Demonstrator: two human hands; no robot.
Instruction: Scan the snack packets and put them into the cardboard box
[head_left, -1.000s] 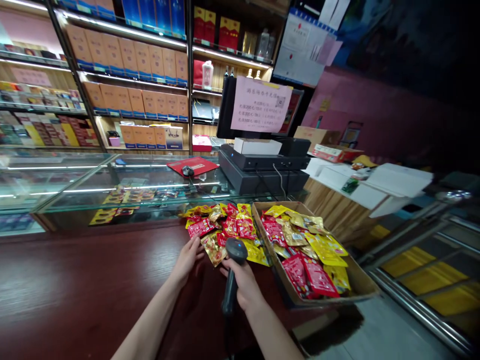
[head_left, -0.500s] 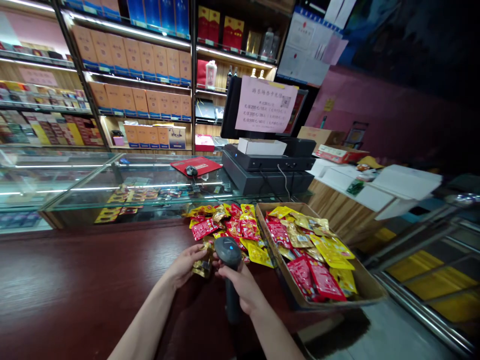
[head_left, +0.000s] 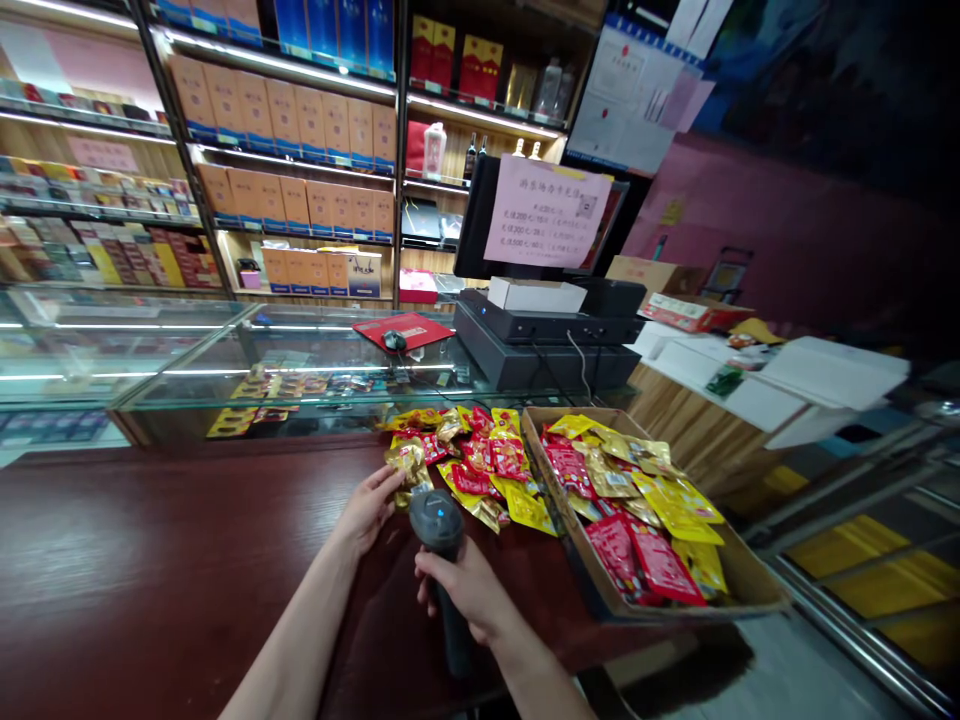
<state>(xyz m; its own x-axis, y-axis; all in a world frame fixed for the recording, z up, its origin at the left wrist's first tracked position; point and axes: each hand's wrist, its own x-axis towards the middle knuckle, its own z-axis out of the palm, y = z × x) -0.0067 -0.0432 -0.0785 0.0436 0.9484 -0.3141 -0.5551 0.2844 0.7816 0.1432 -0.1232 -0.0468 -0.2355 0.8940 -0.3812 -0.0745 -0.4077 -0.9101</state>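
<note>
Gripping scanner (head_left: 437,520) in right hand (head_left: 474,592); left hand (head_left: 369,512) touching gold packet (head_left: 409,462), can't tell if grasped. Pink sign (head_left: 546,212) reads 充值 200元/300元/500元; packet print illegible.

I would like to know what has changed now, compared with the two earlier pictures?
The left hand brought a gold packet from the pile's front to the scanner, then forward to the left side of the pile; whether it has let go is unclear. The scanner shifted left, away from the cardboard box. The right hand kept its hold; the box stayed in place.
</note>
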